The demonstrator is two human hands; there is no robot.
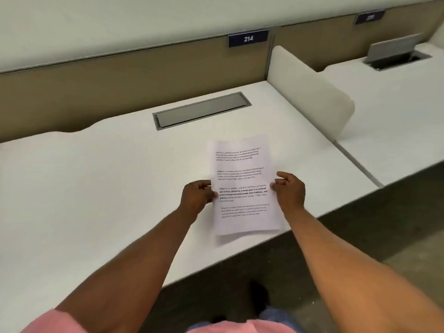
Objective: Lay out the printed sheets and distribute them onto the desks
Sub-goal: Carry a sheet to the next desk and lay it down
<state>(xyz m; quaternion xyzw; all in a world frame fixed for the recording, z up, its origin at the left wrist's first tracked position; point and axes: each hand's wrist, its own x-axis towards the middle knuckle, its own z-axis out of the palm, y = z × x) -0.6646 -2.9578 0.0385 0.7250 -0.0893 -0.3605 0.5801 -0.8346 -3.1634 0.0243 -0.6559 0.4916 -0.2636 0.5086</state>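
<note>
Two hands hold one printed sheet (242,186) over the white desk (96,188), near its front edge. The left hand (197,198) pinches the sheet's 9 o'clock edge; the right hand (289,191) grips its 3 o'clock edge, fingers curled. Four paragraphs of text show (one partly bold). At 12 o'clock from the sheet sits a closed grey cable flap (201,110); a blue sign reading 214 (248,38) is mounted on the panel behind.
</note>
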